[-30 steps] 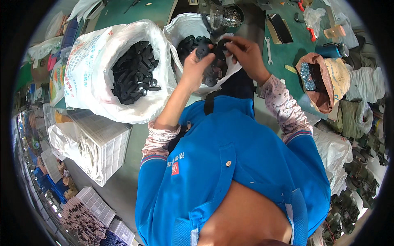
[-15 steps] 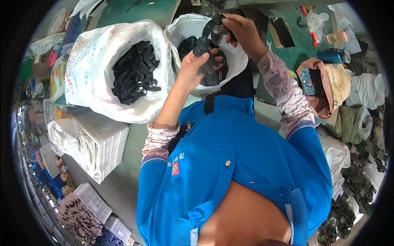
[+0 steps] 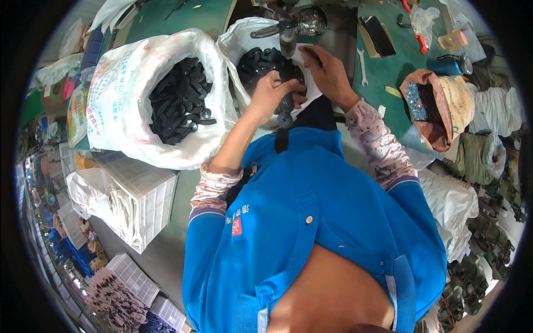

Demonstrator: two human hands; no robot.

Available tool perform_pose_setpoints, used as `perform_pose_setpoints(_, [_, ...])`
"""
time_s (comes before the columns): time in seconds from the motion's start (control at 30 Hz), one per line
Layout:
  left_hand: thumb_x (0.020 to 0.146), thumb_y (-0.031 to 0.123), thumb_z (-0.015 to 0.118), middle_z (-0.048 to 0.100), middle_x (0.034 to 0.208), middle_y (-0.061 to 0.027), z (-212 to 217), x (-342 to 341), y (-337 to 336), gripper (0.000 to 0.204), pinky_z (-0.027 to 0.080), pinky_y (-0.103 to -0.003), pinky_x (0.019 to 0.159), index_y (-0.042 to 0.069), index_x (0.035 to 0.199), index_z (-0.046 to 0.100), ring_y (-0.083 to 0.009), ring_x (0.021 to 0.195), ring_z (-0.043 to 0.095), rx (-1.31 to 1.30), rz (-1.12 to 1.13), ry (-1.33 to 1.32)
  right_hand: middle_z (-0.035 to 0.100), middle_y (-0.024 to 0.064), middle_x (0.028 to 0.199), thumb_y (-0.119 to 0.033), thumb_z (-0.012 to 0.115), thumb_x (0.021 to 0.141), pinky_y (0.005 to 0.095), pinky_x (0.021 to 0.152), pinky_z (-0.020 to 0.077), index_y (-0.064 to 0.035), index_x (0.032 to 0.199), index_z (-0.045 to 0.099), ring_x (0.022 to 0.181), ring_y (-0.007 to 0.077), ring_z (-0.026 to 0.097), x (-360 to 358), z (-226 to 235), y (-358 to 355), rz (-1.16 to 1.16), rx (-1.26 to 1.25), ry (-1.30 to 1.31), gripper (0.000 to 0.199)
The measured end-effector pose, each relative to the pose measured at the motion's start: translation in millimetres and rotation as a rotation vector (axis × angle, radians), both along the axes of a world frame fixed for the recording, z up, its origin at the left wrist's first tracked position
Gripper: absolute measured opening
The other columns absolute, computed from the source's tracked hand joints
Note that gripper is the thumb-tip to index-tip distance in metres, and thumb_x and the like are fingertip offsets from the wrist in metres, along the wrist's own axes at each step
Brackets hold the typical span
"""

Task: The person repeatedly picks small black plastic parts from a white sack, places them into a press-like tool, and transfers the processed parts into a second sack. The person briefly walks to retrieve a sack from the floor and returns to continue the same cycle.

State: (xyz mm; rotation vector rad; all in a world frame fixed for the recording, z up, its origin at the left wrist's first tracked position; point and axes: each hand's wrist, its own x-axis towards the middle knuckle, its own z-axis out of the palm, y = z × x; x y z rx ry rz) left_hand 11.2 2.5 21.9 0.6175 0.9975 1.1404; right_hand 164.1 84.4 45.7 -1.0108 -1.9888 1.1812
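Observation:
My left hand (image 3: 272,97) is closed around black plastic parts with round ends (image 3: 285,105), held over the right-hand white bag. Their lower round end sticks out below my fingers, toward my body. My right hand (image 3: 328,75) is beside a grey cylinder (image 3: 288,41) on a dark fixture, with its fingers loosely bent and somewhat apart. Nothing shows between those fingers. More black parts (image 3: 261,58) lie in this white bag (image 3: 236,41), partly hidden by my left hand. A dark arm (image 3: 265,32) reaches left from the fixture.
Another white bag (image 3: 122,100), full of flat black parts (image 3: 180,100), stands at left. On the green table at right lie a wrench (image 3: 362,66), a black phone-like slab (image 3: 380,36) and a brown sack (image 3: 438,130). A dish of small pieces (image 3: 312,21) sits beyond the fixture.
My right hand has come down and nearer, away from the round black part it was gripping above the cylinder. My left hand has shifted slightly nearer with its parts.

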Motion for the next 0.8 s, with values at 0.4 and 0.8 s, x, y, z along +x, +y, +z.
perform_pose_setpoints(0.4, [0.089, 0.007, 0.057, 0.065, 0.083, -0.0169, 2, -3, -9, 0.015, 0.053, -0.028, 0.055, -0.001, 0.099, 0.049, -0.0230, 0.068, 0.067, 0.020, 0.041, 0.085, 0.065, 0.0104, 0.085, -0.013, 0.057, 0.089, 0.0221, 0.056, 0.0498, 0.0047, 0.110, 0.059, 0.069, 0.0115, 0.063, 7, 4, -6, 0.014, -0.328, 0.186, 0.028])
perform_pose_setpoints(0.8, [0.094, 0.022, 0.051, 0.062, 0.094, -0.0212, -8, -25, -6, 0.026, 0.056, -0.037, 0.069, 0.002, 0.110, 0.049, -0.0289, 0.080, 0.065, -0.038, 0.493, -0.232, 0.064, 0.0101, 0.082, -0.014, 0.057, 0.088, 0.0216, 0.049, 0.0476, 0.0040, 0.110, 0.059, 0.059, 0.0114, 0.060, -26, 31, 73, 0.028, -0.302, 0.207, 0.028])
